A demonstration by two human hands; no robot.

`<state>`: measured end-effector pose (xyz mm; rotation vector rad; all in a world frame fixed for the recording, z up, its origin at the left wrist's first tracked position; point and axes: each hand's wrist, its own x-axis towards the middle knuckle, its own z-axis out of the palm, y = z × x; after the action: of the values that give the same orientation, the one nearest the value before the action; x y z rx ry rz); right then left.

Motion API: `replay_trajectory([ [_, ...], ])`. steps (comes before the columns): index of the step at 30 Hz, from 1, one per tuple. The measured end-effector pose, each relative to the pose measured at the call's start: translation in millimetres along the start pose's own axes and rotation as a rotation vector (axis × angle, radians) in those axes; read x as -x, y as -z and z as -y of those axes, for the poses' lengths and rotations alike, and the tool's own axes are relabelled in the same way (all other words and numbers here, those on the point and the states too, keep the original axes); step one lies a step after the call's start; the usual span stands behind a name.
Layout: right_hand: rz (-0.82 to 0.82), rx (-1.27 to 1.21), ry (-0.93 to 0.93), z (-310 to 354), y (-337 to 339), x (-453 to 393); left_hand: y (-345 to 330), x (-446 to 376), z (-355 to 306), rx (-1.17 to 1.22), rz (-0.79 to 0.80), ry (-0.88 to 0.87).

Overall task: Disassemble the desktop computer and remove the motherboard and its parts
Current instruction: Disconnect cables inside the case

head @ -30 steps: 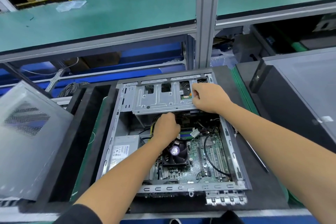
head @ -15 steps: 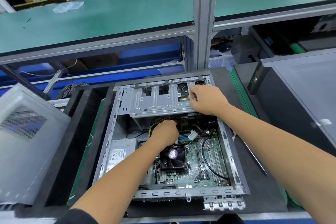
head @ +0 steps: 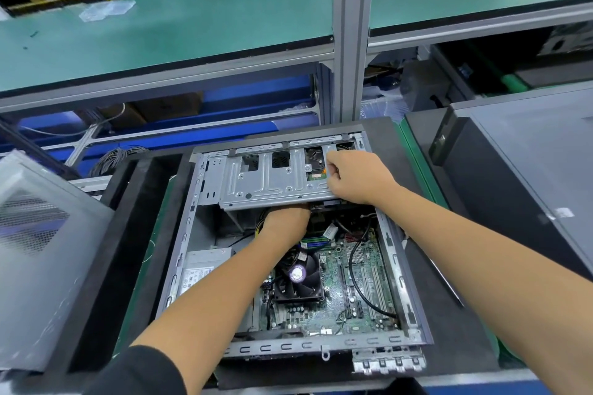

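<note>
1. Computer case [head: 195, 234] lies open on its side near the front edge of the tabletop [head: 449, 330], with a green motherboard [head: 359, 292] and black fan [head: 300, 279] inside.
2. Right hand [head: 356, 178] has its fingers curled on the grey drive cage [head: 266, 183].
3. Left hand [head: 285, 223] reaches under the cage; its fingers are hidden, so I cannot tell.

The left hand [head: 285, 223] has pushed farther in, its fingers now hidden beneath the drive cage [head: 272, 183].
</note>
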<state>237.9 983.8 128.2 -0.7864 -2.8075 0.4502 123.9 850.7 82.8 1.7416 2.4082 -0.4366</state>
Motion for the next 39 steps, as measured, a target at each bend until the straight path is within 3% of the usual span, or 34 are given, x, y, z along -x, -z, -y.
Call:
replay_trajectory([
  [12,-0.007,-0.009,0.002,0,0,1,-9,-9,12,0.000,-0.040,-0.105],
  [16,-0.011,-0.010,0.003,0,-1,0,-9,-10,13,0.144,0.019,-0.053],
  [25,0.012,-0.019,-0.016,0,-1,0,-6,-10,11,0.024,-0.033,-0.109],
  [39,0.011,-0.031,-0.015,0,0,1,-14,-14,15,0.205,-0.003,-0.079],
])
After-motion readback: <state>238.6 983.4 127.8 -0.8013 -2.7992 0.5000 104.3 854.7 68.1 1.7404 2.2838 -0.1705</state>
